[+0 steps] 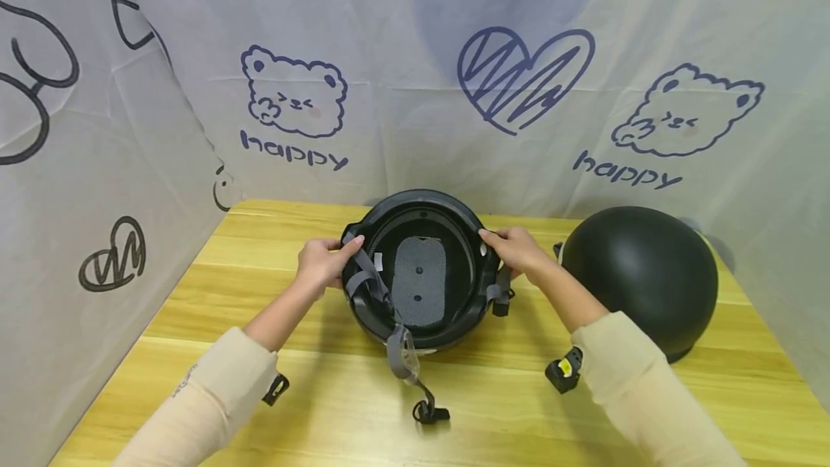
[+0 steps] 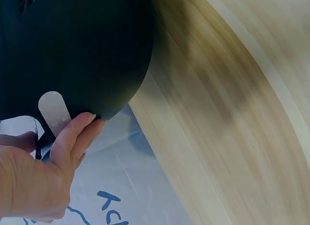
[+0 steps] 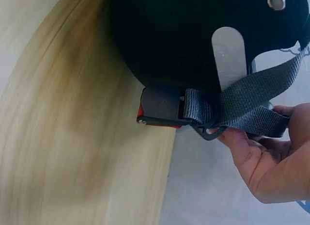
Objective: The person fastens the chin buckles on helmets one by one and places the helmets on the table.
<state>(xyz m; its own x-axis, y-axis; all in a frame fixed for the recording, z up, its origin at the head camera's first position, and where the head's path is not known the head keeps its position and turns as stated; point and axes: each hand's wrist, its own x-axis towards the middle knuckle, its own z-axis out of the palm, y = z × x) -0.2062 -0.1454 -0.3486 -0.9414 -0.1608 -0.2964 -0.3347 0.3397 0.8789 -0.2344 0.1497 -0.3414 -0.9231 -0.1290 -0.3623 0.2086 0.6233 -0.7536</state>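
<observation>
A black helmet [image 1: 418,200] is tipped so that its inside, lined with a grey mesh pad [image 1: 421,279], faces the head camera. At its left rim my left hand [image 1: 322,261] grips it, thumb on top. My right hand [image 1: 515,247] holds the opposite rim the same way. Grey straps [image 1: 366,276] hang inside the left edge, and a chin piece [image 1: 400,355] dangles over the front toward a black buckle [image 1: 431,413]. In the right wrist view, another buckle [image 3: 162,106] hangs on webbing [image 3: 256,96] beside my fingers. The left wrist view shows my fingertips against the dark outer shell [image 2: 87,50].
A second black helmet [image 1: 638,272] sits dome up on the right of the wooden table [image 1: 214,308], close by my right forearm. White fabric [image 1: 402,107] with printed bears and hearts rises behind the table and along its left side.
</observation>
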